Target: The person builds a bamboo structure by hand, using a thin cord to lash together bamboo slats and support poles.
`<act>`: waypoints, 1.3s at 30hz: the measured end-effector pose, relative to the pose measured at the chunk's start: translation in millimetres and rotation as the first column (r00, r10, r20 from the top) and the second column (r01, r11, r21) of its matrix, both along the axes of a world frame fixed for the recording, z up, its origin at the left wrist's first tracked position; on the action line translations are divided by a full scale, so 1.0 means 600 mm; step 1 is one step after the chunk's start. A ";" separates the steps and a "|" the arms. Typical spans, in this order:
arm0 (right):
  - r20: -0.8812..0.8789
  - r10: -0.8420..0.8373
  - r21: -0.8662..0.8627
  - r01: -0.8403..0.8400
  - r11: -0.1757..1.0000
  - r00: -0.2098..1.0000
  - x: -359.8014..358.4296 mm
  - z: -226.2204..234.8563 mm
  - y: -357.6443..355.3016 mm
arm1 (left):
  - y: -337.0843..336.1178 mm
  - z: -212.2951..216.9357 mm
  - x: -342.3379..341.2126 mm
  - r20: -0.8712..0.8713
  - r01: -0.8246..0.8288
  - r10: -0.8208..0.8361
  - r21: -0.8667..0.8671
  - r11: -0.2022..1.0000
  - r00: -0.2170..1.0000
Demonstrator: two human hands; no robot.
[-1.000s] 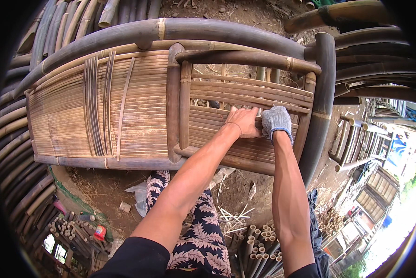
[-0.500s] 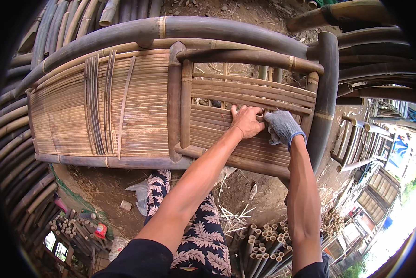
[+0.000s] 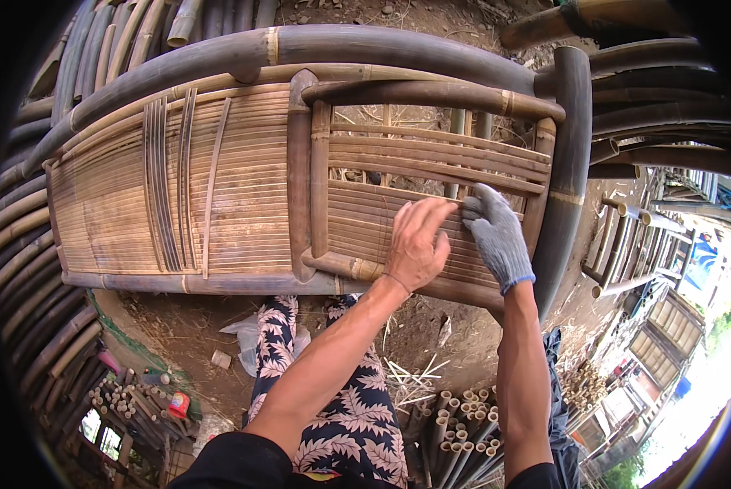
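Note:
A framed panel of bamboo slats (image 3: 365,220) lies within a larger dark bamboo frame (image 3: 573,147). My bare left hand (image 3: 418,244) is over the near slats, its thumb apart from the bent fingers and nothing visible in its grasp. Close by on the right, my right hand (image 3: 496,236) wears a grey knitted glove. Its fingers reach the upper edge of the close-set slats, apart and with no held thing visible. Beyond that edge, a gap separates them from a few farther slats (image 3: 439,167). The hands partly hide the slats beneath.
Several loose dark strips (image 3: 160,187) and a lighter strip (image 3: 216,187) lie across the wider slatted surface (image 3: 255,187) at left. Stacked bamboo poles (image 3: 27,257) line the left side. Cut bamboo tubes (image 3: 463,436) stand near my legs, beside scattered pale slivers (image 3: 414,376).
My left hand has drawn back toward me and turned, its fingers lifting from the slat edge. The gloved right hand has straightened, its fingers pointing farther away. The view has shifted slightly.

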State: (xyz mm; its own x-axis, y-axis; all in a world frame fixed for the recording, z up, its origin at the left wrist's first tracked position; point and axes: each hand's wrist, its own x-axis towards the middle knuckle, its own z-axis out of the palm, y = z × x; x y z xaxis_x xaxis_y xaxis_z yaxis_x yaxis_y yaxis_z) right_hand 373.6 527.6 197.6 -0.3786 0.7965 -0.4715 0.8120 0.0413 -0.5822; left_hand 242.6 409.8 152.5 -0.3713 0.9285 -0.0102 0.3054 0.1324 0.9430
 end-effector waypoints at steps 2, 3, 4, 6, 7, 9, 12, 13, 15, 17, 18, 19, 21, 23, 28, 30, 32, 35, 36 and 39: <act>0.245 -0.005 0.073 -0.014 0.997 0.970 -0.019 0.052 -0.018 | 0.008 -0.039 -0.022 0.054 -0.099 0.102 -0.043 0.994 0.993; 0.329 -0.022 0.049 0.007 0.999 0.944 -0.018 0.078 -0.026 | 0.021 -0.054 -0.029 -0.001 -0.004 0.004 -0.035 0.999 1.000; 0.415 -0.042 0.028 0.034 0.999 0.909 -0.011 0.098 -0.039 | 0.033 -0.064 -0.030 -0.007 0.057 -0.057 -0.071 0.996 0.998; 0.513 0.075 0.080 -0.135 0.988 0.855 0.024 0.111 -0.072 | 0.055 -0.079 -0.030 -0.022 0.177 -0.182 -0.145 0.974 0.983; 0.559 0.130 0.095 -0.219 0.971 0.819 0.035 0.112 -0.079 | 0.066 -0.086 -0.027 -0.006 0.229 -0.237 -0.227 0.947 0.972; 0.610 0.198 -0.064 -0.201 0.977 0.767 0.014 0.148 -0.074 | 0.076 -0.097 -0.033 0.007 0.308 -0.319 -0.278 0.910 0.948; 0.430 0.033 0.071 -0.070 0.995 0.902 -0.003 0.175 -0.064 | 0.079 -0.102 -0.035 -0.005 0.355 -0.376 -0.315 0.880 0.927; 0.236 -0.078 0.154 0.042 0.987 0.968 -0.006 0.177 -0.056 | 0.082 -0.101 -0.031 -0.009 0.369 -0.392 -0.315 0.875 0.920; -0.202 -0.240 0.110 0.265 0.958 0.950 -0.033 0.173 -0.037 | 0.083 -0.102 -0.036 0.015 0.375 -0.390 -0.304 0.876 0.921; -0.474 -0.392 -0.126 0.380 0.916 0.789 -0.076 0.164 -0.010 | 0.083 -0.104 -0.036 0.041 0.377 -0.383 -0.300 0.876 0.923; -0.528 -0.475 -0.246 0.408 0.879 0.704 -0.086 0.157 0.002 | 0.082 -0.106 -0.038 0.050 0.370 -0.373 -0.304 0.878 0.926; -0.475 -0.548 -0.349 0.424 0.836 0.689 -0.095 0.152 0.017 | 0.084 -0.108 -0.040 0.057 0.361 -0.361 -0.305 0.881 0.931; 0.104 -0.138 -0.041 0.143 0.989 0.985 -0.114 0.169 0.041 | 0.086 -0.110 -0.041 0.058 0.335 -0.332 -0.282 0.899 0.941; 0.485 0.032 0.123 -0.105 0.987 0.874 -0.040 0.087 0.037 | 0.085 -0.110 -0.036 0.076 0.325 -0.316 -0.262 0.909 0.946; 0.349 0.342 -0.219 -0.279 0.935 0.872 0.033 0.069 -0.047 | 0.085 -0.113 -0.042 0.111 0.325 -0.306 -0.254 0.911 0.945; 0.340 0.380 -0.036 -0.392 0.919 0.860 0.044 0.055 -0.085 | 0.083 -0.110 -0.031 0.116 0.322 -0.303 -0.240 0.916 0.946; 0.273 -0.115 -0.231 0.181 0.956 0.955 -0.039 0.101 -0.083 | 0.084 -0.120 -0.046 0.085 0.298 -0.286 -0.240 0.924 0.954; -0.001 -0.076 0.119 0.076 0.990 0.997 -0.055 0.122 -0.071 | 0.082 -0.117 -0.041 0.121 0.309 -0.287 -0.243 0.919 0.950; -0.151 -0.192 0.046 0.200 0.979 0.970 -0.063 0.123 -0.058 | 0.074 -0.113 -0.038 0.120 0.305 -0.284 -0.244 0.920 0.951; -0.523 -0.326 -0.219 0.246 0.944 0.787 -0.066 0.113 0.010 | 0.081 -0.113 -0.039 0.077 0.291 -0.281 -0.219 0.931 0.957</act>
State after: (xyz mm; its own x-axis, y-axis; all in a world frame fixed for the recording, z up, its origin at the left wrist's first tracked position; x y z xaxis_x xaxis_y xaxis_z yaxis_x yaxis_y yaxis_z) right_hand 334.1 533.9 265.6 -0.3688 0.8550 -0.3646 0.3203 -0.2514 -0.9134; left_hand 218.9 458.6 84.9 -0.0851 0.9665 -0.2421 0.3212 0.2567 0.9116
